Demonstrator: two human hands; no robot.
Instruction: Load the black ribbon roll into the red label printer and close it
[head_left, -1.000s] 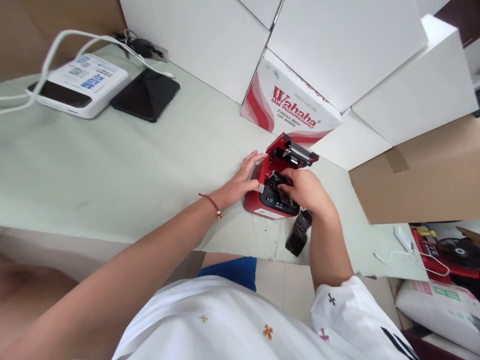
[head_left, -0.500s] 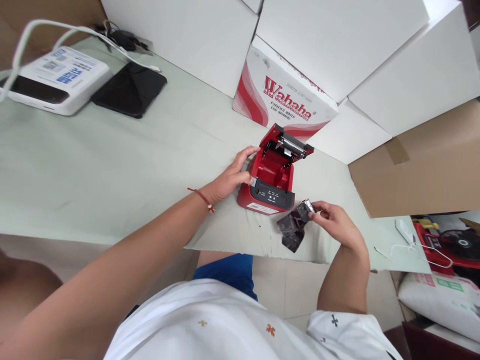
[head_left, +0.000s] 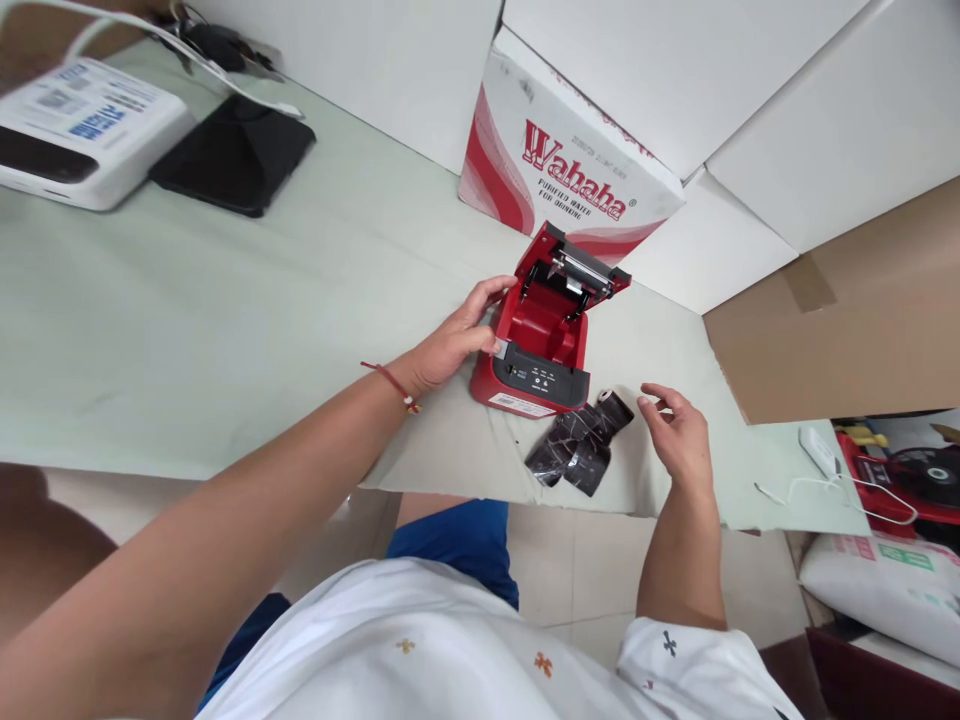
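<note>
- Dark film-wrapped rolls [head_left: 581, 445]: nr front edge of desk [head_left: 300, 330], by printer's front R corner; can't tell if touching. Best kept well back from edge, imo, so nothing rolls off.
- R hand [head_left: 679, 440]: just R of rolls; grip released, thumb & fingers apart, holding nothing.
- Red thermal printer [head_left: 525, 385]: upright on desk, lid [head_left: 577, 265] up, bay [head_left: 536, 325] exposed.
- L hand [head_left: 454, 340]: grip grasping printer's L side, thumb at front corner, fingers twd hinge. For good steadying: firm, even pressure, w/ fingertips clear of lid's swing; no squeezing latch side too hard.
- Wahaha carton [head_left: 570, 160]: behind printer, under/beside white boxes [head_left: 660, 75].
- Black phone [head_left: 236, 155]: far L, by white device [head_left: 112, 120].
</note>
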